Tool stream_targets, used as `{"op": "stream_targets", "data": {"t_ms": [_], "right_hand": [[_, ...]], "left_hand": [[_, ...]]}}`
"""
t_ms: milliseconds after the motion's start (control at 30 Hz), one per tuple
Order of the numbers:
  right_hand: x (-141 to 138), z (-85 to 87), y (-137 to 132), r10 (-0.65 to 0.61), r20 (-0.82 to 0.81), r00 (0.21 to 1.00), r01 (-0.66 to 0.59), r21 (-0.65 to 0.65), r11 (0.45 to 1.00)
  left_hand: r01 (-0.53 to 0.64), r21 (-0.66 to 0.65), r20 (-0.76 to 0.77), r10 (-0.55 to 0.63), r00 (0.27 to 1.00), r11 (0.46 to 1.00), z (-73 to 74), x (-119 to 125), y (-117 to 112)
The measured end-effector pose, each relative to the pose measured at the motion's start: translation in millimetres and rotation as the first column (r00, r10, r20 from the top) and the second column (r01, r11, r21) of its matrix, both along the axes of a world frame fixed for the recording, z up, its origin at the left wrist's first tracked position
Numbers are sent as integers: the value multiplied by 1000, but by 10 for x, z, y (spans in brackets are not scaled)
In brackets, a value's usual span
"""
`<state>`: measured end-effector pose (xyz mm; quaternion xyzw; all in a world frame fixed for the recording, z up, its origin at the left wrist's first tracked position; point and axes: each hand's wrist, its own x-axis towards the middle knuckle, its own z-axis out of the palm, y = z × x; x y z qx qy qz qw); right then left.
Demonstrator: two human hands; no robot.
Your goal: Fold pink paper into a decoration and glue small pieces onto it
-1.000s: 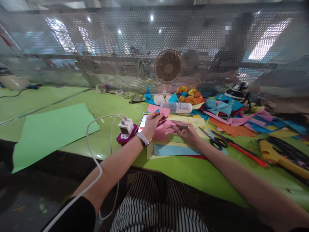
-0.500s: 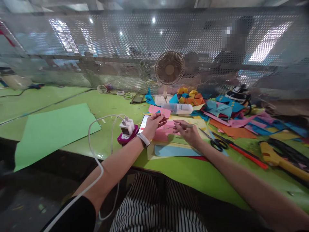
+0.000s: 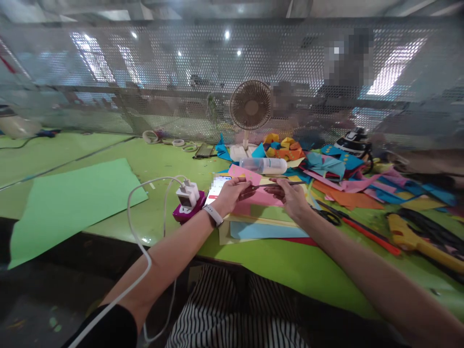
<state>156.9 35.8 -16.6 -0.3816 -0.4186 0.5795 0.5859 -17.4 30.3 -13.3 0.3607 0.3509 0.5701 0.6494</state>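
A thin, dark, stick-like piece (image 3: 266, 185) spans the gap between my hands, above the paper; its exact kind is too small to tell. My left hand (image 3: 237, 190), wearing a pale wristband, pinches its left end. Closed around its right part is my right hand (image 3: 293, 199), and a short tip juts out beyond the fingers. Beneath lie pink paper (image 3: 264, 197) and a stack of coloured sheets, with a light blue sheet (image 3: 268, 230) near the front. A lit phone (image 3: 213, 191) lies beside my left hand, partly covered by it.
A purple power strip (image 3: 181, 214) with white chargers stands left, its cable (image 3: 131, 227) crossing my left arm. Scissors (image 3: 328, 217), a red-handled tool (image 3: 373, 237) and a yellow glue gun (image 3: 409, 234) lie right. Behind are a bottle (image 3: 264, 166), a fan (image 3: 251, 105) and paper scraps (image 3: 326, 164).
The thin dark piece now stretches level between both hands. My right hand has shifted slightly right and turned. The view has moved a little.
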Motion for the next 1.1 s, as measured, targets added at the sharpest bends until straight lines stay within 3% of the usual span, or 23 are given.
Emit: {"op": "stream_targets", "data": {"t_ms": [267,1100], "right_hand": [[12,20,-5,-26,-28,999,26,-6,1000],[14,3,5,4,11,1000,-5,64,998]], "left_hand": [[37,20,10,-37,999,999,3,-10,-9],[-42,-22,-11,41,999,999,35,7,-33]]}}
